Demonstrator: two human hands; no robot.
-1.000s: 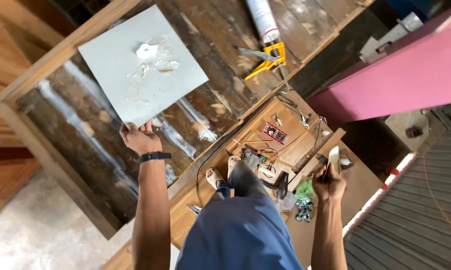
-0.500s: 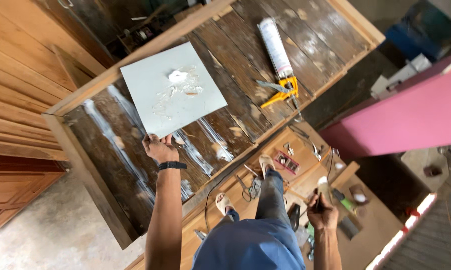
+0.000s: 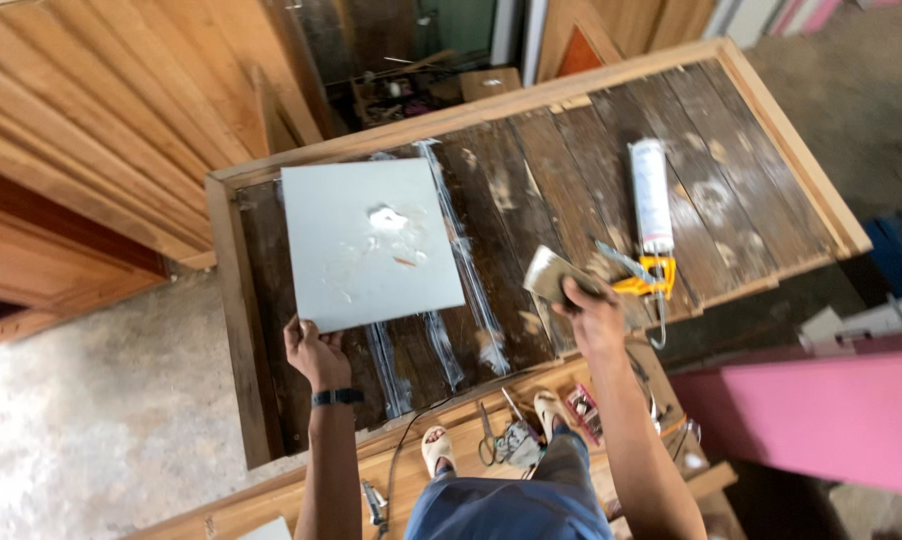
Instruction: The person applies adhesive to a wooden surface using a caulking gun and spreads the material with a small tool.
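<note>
Planks of dark, stained wood set in a pale frame make up the big panel (image 3: 571, 160) lying flat below you, with streaks of whitish sealant (image 3: 466, 270) running along its seams. On its near-left part rests the grey square board (image 3: 366, 240), smeared with a white dab near its middle; its near corner hangs just past your left hand (image 3: 316, 352), which is curled shut on that edge, thumb on top. Your grip is on one corner only, so the board could pivot or slide across the wet streaks beside it and smear them, or drag the paste on its face. Next in size, the caulking gun (image 3: 651, 215) with its white tube and yellow frame lies on the planks to the right, just beyond your right hand (image 3: 591, 315). That hand is closed around the handle of a flat metal scraper (image 3: 551, 275), blade pointing toward the board and held above the planks. I judge that if you swing the blade carelessly it may catch the gun's trigger, or gouge the sealant lines between the two. Below the panel's near rail, scissors (image 3: 486, 445) and a loose black cable (image 3: 411, 440) lie by your sandalled feet, and the cable could snag a step.
</note>
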